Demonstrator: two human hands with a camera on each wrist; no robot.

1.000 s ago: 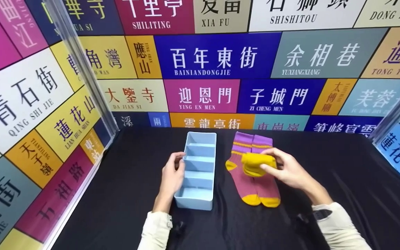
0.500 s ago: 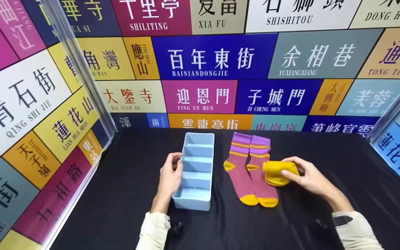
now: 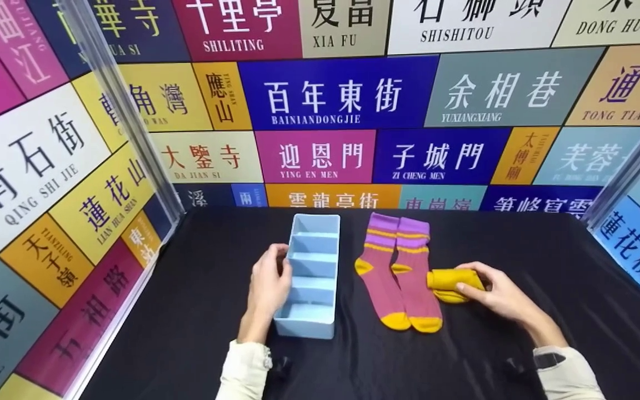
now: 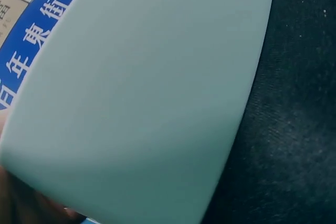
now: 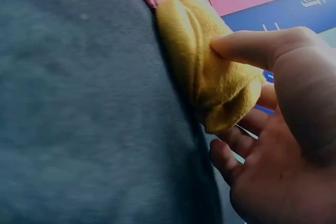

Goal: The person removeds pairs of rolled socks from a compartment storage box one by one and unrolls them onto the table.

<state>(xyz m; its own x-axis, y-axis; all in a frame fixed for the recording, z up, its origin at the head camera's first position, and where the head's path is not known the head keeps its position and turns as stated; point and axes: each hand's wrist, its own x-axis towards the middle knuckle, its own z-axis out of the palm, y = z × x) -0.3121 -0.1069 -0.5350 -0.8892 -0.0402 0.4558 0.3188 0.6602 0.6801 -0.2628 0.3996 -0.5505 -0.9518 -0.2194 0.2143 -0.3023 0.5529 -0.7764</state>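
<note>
A light blue storage box (image 3: 304, 329) with several compartments stands lengthwise on the black cloth. At its left side my left hand (image 3: 267, 283) grips the edge with bent fingers. The box's pale wall (image 4: 136, 87) fills most of the left wrist view and hides most of that hand. My right hand (image 3: 500, 291) pinches a folded bundle of yellow socks (image 3: 456, 284) between thumb and fingers, low over the cloth. In the right wrist view the thumb lies on top of the yellow socks (image 5: 194, 51). Between the box and the bundle, a pair of pink socks (image 3: 395, 278) with purple cuffs and yellow toes lies flat.
Black cloth (image 3: 198, 333) covers the table and shows a few creases at the right. Behind it rises a wall (image 3: 331, 100) of coloured panels with printed characters. Clear upright edges (image 3: 148, 139) stand at both sides.
My right hand has carried the yellow sock bundle from above the pink socks to their right and lowered it towards the cloth. My left hand stays at the box.
</note>
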